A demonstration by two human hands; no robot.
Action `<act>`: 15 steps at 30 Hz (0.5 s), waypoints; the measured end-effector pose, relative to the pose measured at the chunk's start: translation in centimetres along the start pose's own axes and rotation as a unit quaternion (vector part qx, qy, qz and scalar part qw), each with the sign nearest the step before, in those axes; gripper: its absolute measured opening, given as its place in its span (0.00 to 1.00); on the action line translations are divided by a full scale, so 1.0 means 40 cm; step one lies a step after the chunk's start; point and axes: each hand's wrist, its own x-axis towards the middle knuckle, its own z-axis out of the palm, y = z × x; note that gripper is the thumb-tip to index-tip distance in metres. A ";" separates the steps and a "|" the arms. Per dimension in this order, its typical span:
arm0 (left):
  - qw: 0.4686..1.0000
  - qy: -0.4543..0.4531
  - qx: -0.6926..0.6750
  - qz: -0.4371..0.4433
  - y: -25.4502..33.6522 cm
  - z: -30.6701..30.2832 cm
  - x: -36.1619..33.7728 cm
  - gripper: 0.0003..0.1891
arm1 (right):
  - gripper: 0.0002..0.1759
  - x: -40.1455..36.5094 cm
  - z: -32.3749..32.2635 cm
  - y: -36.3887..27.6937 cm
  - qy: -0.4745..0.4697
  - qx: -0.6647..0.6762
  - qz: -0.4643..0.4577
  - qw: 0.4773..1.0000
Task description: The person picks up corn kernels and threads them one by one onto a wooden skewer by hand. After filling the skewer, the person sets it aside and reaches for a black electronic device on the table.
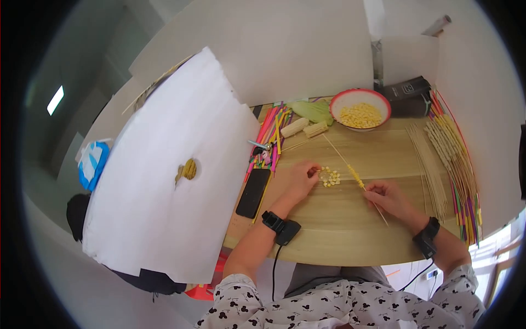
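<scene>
My right hand (388,198) pinches a thin skewer (341,156) that slants across the wooden table. Yellow corn kernels (355,175) are threaded along its middle, just beyond my fingertips. My left hand (303,180) is closed with thumb and fingertips together, at the left edge of a small pile of loose kernels (332,177). Whether a kernel sits between those fingertips is too small to tell. Behind the pile stands a red-rimmed white bowl (360,129) of corn kernels (360,115). Two stripped corn cobs (295,127) lie left of the bowl, beside a green husk (311,111).
A black phone (253,192) lies left of my left forearm, near colourful sticks (269,123). Bare skewers (428,172) and skewers covered in pale pieces (450,143) line the right side. A large white sheet (159,137) borders the left; a black box (408,97) stands behind.
</scene>
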 end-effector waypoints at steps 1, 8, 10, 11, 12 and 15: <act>0.999 0.002 0.031 -0.043 0.070 -0.029 -0.004 0.09 | 0.06 0.004 0.001 0.003 -0.015 0.008 -0.008 1.000; 0.971 -0.002 -0.224 -0.085 0.011 -0.071 0.095 0.08 | 0.07 -0.011 0.006 -0.018 -0.049 0.063 -0.018 0.997; 0.967 -0.009 -0.245 -0.069 0.023 -0.083 0.131 0.08 | 0.07 -0.018 0.003 -0.030 -0.047 0.074 -0.032 0.996; 0.962 0.012 -0.265 -0.070 0.029 -0.084 0.143 0.08 | 0.08 -0.022 0.004 -0.032 -0.052 0.083 -0.049 0.994; 0.956 0.033 -0.284 -0.070 0.038 -0.081 0.153 0.09 | 0.08 -0.022 0.005 -0.035 -0.045 0.088 -0.046 0.994; 0.928 0.068 -0.359 -0.079 0.022 -0.037 0.158 0.09 | 0.08 -0.021 0.005 -0.029 -0.056 0.091 -0.037 0.994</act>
